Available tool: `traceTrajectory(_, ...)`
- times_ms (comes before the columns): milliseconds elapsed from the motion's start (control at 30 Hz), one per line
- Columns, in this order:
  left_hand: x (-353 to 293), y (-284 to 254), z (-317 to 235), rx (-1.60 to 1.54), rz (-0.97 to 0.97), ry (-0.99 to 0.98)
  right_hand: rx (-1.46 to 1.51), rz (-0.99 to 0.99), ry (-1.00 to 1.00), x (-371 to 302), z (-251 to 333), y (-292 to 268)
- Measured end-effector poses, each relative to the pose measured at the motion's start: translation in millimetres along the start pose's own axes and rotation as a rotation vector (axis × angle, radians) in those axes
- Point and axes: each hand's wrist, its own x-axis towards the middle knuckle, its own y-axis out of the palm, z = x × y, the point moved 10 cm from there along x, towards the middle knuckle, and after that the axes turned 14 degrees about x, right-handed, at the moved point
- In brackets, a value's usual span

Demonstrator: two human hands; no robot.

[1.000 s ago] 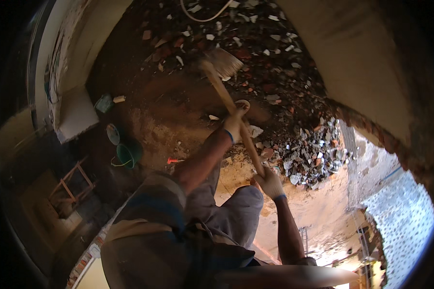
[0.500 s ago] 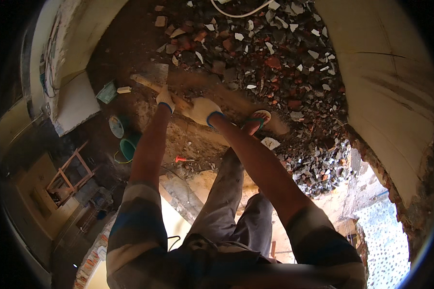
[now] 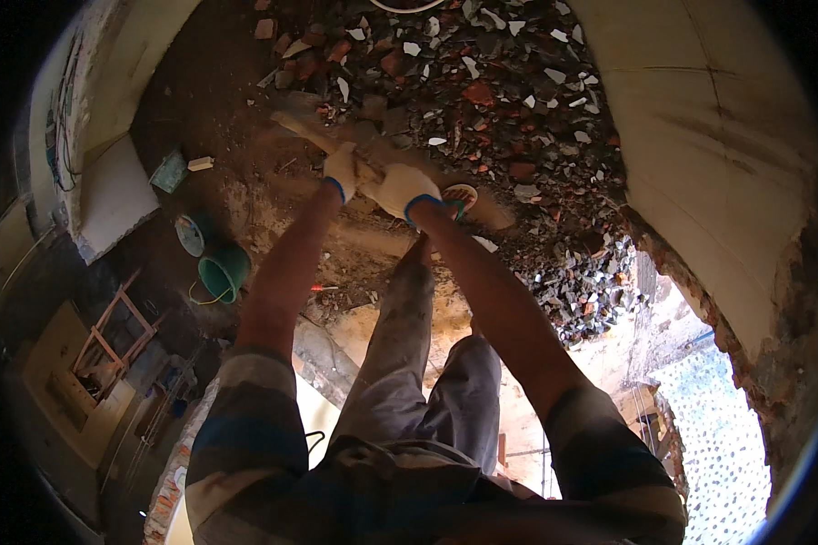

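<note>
**Wooden-handled tool (image 3: 307,133) held two-handed at the edge of the rubble (image 3: 504,136)**

The right hand (image 3: 404,189), gloved, is nearest along the shaft. Its fingers appear curled around the wood, though the tips are hidden. The gloved left hand (image 3: 340,171) sits just beyond, its fingers likewise closed around the shaft. The tool slants up and leftward over the dirt floor (image 3: 245,209); its head is too blurred against the debris to make out.

Handling, as judged: the shaft should be stiff and hardly fragile, moderately heavy, with most of the weight likely at the far end. Dust could make it slip a little; the gloves should help. A spaced hold on the bare wood, one hand toward the head, appears soundest.

Containers, all left of the hands: a green bucket (image 3: 224,275) is closest, its interior dark and contents not discernible. Just past it is a round container (image 3: 190,235); contents cannot be determined. Farther off stands a greenish box (image 3: 169,171), a pale block (image 3: 201,163) just beside it; its contents are likewise unclear.
</note>
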Motion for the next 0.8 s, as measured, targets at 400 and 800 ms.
traceTrajectory(400,-100.3,171.4,133.2,0.106,-0.055,0.016,0.113,-0.222,0.051,-187.8,-181.3,-53.3)
traceTrajectory(800,-200.8,301.1,290.2,0.283,0.173,0.074,0.299,-0.384,0.076,-359.8,-348.9,-33.5)
